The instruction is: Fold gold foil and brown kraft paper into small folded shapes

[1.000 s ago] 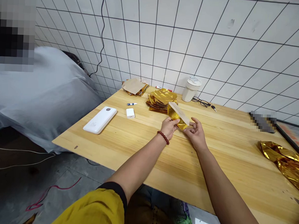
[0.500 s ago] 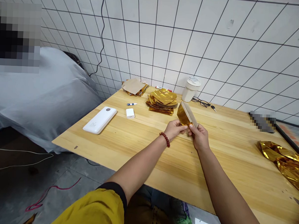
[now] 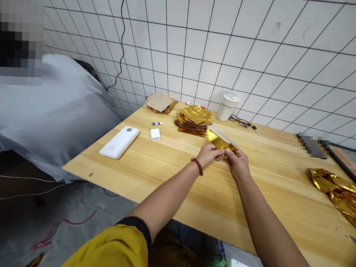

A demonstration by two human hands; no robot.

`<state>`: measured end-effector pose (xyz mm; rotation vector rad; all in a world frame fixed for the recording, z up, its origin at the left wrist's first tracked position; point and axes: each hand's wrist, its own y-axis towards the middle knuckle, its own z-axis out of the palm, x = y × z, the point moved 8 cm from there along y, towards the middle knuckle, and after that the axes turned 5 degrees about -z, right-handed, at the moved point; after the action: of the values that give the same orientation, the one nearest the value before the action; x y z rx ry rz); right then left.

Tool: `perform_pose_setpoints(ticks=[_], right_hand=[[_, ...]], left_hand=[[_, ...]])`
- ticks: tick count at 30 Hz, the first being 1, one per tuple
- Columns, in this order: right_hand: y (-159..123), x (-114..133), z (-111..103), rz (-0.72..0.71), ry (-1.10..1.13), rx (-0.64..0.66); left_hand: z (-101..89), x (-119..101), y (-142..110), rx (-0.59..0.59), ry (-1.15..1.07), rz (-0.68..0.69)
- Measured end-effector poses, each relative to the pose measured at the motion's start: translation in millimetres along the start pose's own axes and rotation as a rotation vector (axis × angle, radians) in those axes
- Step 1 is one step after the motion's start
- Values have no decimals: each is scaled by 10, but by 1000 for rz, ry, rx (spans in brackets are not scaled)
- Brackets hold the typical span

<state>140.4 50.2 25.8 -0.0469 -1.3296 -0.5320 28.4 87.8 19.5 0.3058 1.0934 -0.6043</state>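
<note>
A folded sheet of gold foil paper (image 3: 217, 140) with a pale tan back is pinched at its near edge by both hands over the wooden table. My left hand (image 3: 209, 154), with a red bead bracelet at the wrist, grips its left part with thumb and fingers. My right hand (image 3: 238, 161) is closed on its right end, thumb beside the left thumb. Just beyond the hands lies a stack of gold foil sheets (image 3: 193, 120). Another stack with a tan sheet (image 3: 160, 102) on top sits at the back left corner.
The wooden table (image 3: 152, 171) holds a white power bank (image 3: 119, 142), a small white charger (image 3: 155, 134), a lidded white cup (image 3: 228, 106), glasses (image 3: 243, 123), a key (image 3: 255, 128) and crumpled gold foil (image 3: 340, 193) at right. A person in grey (image 3: 64, 101) is at left.
My right hand has closed on the sheet's right end. My left hand has shifted slightly right. The sheet swung upright, then tipped lower and flatter.
</note>
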Motion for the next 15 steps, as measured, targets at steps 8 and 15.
perform_pose_setpoints(ticks=[8, 15], right_hand=[[64, 13, -210, -9, 194, -211], [28, -9, -144, 10, 70, -146]], left_hand=[[-202, -57, 2, -156, -312, 19], [-265, -48, 15, -162, -419, -26]])
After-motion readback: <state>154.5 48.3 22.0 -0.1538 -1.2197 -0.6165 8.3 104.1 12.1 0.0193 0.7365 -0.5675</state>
